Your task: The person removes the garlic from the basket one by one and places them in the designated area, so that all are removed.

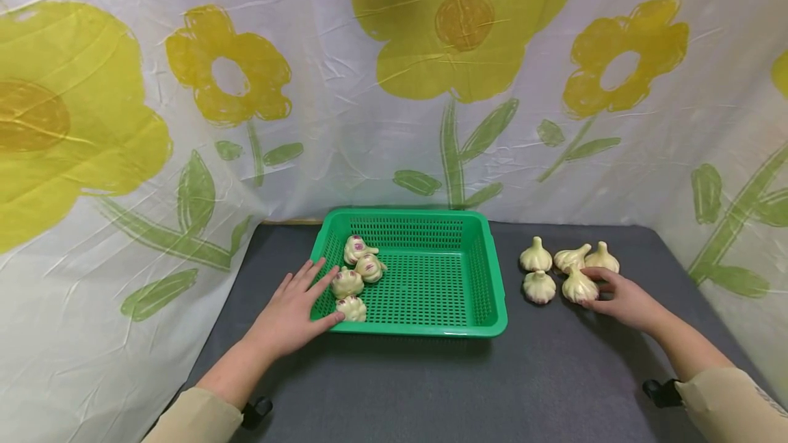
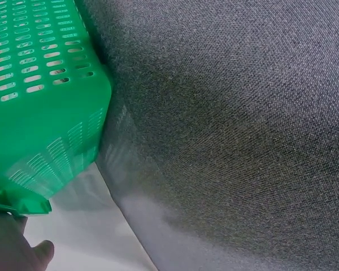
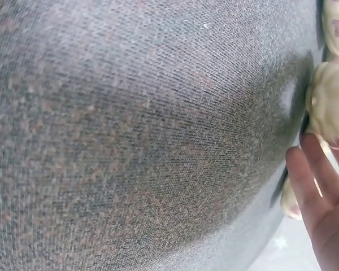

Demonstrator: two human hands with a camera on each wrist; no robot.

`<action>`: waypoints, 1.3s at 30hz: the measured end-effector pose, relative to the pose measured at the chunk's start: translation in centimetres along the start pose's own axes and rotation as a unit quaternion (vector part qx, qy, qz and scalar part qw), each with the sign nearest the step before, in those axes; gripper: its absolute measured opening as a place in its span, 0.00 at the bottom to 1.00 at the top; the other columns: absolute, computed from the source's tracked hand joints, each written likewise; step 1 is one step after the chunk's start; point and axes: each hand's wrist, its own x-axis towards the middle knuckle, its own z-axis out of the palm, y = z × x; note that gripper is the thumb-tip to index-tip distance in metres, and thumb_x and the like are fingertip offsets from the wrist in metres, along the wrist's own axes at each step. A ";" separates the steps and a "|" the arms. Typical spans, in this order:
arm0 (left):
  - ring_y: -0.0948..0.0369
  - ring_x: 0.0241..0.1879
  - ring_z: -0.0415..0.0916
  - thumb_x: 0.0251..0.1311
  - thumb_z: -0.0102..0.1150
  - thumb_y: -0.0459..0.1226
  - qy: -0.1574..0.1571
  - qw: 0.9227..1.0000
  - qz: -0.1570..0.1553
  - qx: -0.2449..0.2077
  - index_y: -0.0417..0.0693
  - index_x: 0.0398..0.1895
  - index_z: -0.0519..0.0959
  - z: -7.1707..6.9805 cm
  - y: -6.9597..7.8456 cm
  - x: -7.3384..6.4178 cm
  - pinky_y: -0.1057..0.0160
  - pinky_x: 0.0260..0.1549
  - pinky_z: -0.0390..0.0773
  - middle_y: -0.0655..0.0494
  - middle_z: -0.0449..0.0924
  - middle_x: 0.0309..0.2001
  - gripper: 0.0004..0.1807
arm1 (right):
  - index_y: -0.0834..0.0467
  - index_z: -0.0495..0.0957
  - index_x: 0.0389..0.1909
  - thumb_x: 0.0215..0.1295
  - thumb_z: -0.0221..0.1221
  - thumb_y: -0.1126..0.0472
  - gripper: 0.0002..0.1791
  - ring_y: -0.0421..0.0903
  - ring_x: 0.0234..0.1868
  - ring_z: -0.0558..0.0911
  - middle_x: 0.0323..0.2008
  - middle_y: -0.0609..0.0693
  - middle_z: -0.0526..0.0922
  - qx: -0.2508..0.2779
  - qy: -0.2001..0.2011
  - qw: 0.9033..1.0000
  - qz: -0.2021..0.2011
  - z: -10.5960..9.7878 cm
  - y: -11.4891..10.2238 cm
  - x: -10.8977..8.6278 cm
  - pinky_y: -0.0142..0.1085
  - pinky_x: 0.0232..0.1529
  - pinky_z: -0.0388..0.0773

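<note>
Two beige sleeves [image 1: 197, 418] nearest in head view, at 7 and 4 o'clock. Right hand [image 1: 624, 301] is the nearer one to the front garlic bulb [image 1: 579, 287], on dark tabletop [image 1: 431, 395] at 9–10 o'clock from its palm, stem-to-base axis roughly 11 to 5; thumb and fingertips at its edge, can't tell if pinch has closed. Green basket [image 1: 425, 331] farther off at 9 o'clock. Left hand [image 1: 284, 320] splayed wide, palm down, over basket's left rim. Left wrist view: basket toward 10 o'clock, bit of hand at 8 by rim. Right wrist view: hand enters from 4, fingers fairly straight, bulb around 12–1 from tips, contact unclear.
</note>
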 end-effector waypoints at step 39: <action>0.50 0.78 0.39 0.60 0.49 0.71 0.002 1.000 0.001 0.000 0.63 0.80 0.52 0.0 0.0 0.0 0.38 0.71 0.45 0.52 0.45 0.79 0.48 | 0.67 0.67 0.63 0.62 0.69 0.54 0.36 0.66 0.49 0.80 0.51 0.68 0.77 -0.007 0.010 1.000 0.017 -0.1 0.2 0.0 0.45 0.37 0.81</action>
